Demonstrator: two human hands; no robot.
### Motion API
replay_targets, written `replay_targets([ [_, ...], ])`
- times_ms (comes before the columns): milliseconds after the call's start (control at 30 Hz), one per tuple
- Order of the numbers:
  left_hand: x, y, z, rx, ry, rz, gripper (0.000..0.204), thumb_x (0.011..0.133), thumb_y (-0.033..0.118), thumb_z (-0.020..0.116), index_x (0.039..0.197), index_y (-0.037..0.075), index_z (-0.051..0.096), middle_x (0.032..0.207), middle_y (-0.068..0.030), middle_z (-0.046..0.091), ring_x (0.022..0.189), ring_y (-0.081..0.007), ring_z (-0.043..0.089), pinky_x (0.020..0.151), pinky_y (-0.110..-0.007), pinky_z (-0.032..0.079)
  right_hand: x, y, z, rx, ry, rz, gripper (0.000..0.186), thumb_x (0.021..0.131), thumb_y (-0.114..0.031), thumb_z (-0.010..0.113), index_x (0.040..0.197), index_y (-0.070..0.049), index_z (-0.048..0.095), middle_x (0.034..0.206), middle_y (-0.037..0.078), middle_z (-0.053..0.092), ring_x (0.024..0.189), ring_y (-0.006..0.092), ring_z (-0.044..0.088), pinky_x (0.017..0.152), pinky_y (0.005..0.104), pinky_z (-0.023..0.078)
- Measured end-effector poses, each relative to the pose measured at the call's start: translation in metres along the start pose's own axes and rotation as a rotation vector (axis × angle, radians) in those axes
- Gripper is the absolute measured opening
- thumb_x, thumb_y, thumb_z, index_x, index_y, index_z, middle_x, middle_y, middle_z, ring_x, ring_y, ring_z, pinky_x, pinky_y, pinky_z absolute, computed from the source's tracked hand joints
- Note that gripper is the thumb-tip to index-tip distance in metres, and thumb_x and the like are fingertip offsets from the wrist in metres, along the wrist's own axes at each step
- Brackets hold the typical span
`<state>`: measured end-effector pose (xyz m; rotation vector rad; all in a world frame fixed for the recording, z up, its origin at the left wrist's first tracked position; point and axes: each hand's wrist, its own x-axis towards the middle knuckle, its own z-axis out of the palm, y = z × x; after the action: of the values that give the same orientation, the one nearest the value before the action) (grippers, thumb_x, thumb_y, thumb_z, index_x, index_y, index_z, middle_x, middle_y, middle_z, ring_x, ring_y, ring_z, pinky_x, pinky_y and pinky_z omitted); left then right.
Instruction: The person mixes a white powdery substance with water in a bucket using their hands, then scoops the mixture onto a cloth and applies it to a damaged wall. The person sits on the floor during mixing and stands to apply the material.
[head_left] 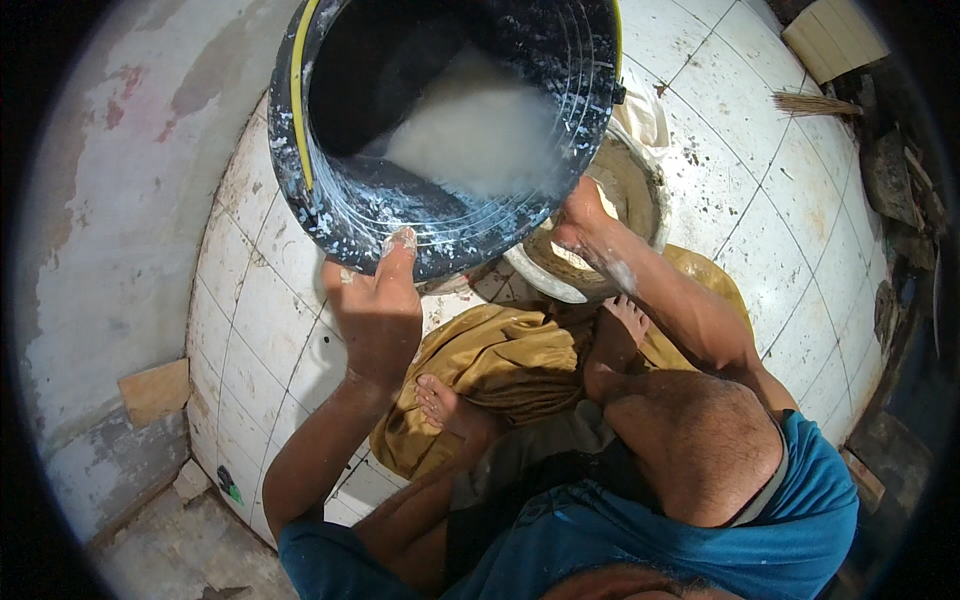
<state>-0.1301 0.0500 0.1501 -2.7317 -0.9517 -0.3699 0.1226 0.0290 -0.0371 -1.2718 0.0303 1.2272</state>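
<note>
A black bucket (345, 215) with a yellow handle (298, 95) is tilted in front of me, its mouth facing me. Cloudy whitish liquid (475, 130) lies inside, and white splashes cover the bucket's rim and inner wall. My left hand (375, 295) is closed on the near rim, thumb on top and fingers partly hidden beneath. At the bucket's lower right, my right hand (583, 220) holds its side, with the fingers mostly out of sight behind it. Under and beside that hand stands a round basin (655, 200) with pale residue, partly covered by the bucket.
A mustard-brown cloth (490, 350) lies under my bare feet on the dirty white tiled floor (730, 180). A stained wall (130, 200) rises at the left, with a wooden piece (155, 392) at its foot. Twigs (815, 104) and debris line the right side.
</note>
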Motion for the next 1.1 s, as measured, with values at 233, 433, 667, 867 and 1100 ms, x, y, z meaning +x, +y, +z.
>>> replay_targets([
  [233, 0.003, -0.001, -0.001, -0.036, 0.016, -0.006, 0.032, 0.083, -0.008, 0.064, 0.113, -0.003, 0.073, 0.094, -0.0132, 0.074, 0.070, -0.0275, 0.064, 0.101, -0.049, 0.044, -0.017, -0.018, -0.005, -0.123, -0.065, 0.072, 0.035, 0.097, -0.030, 0.067, 0.111, 0.001, 0.067, 0.084, 0.010, 0.068, 0.041, 0.0139, 0.050, 0.030, 0.0315, 0.028],
  [433, 0.009, 0.000, 0.000, -0.112, 0.107, 0.038, 0.030, 0.081, -0.009, 0.067, 0.110, -0.007, 0.072, 0.088, -0.0133, 0.073, 0.076, -0.0296, 0.062, 0.091, -0.045, 0.049, -0.013, -0.023, -0.006, -0.324, -0.074, 0.019, 0.034, 0.096, -0.030, 0.066, 0.107, 0.002, 0.065, 0.075, 0.009, 0.062, 0.037, 0.0147, 0.045, 0.029, 0.0343, 0.026],
  [667, -0.003, 0.001, 0.005, -0.268, 0.041, -0.132, 0.024, 0.094, 0.000, 0.062, 0.114, -0.004, 0.073, 0.103, -0.0216, 0.067, 0.096, -0.0328, 0.060, 0.093, -0.043, 0.046, 0.020, -0.003, -0.017, -0.320, -0.149, -0.019, 0.016, 0.101, -0.015, 0.060, 0.108, -0.002, 0.066, 0.091, 0.009, 0.068, 0.070, 0.0206, 0.065, 0.054, 0.0366, 0.052],
  [867, 0.002, 0.010, 0.010, -0.389, 0.068, -0.233, 0.023, 0.095, 0.001, 0.063, 0.115, -0.005, 0.073, 0.105, -0.0235, 0.062, 0.095, -0.0319, 0.060, 0.089, -0.042, 0.047, 0.045, 0.017, -0.033, -0.249, -0.135, -0.139, 0.026, 0.096, -0.026, 0.064, 0.103, -0.001, 0.068, 0.088, 0.011, 0.069, 0.060, 0.0193, 0.062, 0.045, 0.0380, 0.046],
  [1100, 0.012, 0.012, -0.004, -0.133, 0.075, -0.035, 0.028, 0.082, -0.009, 0.069, 0.110, -0.012, 0.072, 0.091, -0.0210, 0.071, 0.086, -0.0301, 0.067, 0.080, -0.039, 0.055, -0.003, -0.010, -0.013, -0.393, -0.127, -0.169, 0.045, 0.097, -0.034, 0.066, 0.125, 0.000, 0.064, 0.113, 0.014, 0.068, 0.092, 0.0204, 0.064, 0.071, 0.0372, 0.054],
])
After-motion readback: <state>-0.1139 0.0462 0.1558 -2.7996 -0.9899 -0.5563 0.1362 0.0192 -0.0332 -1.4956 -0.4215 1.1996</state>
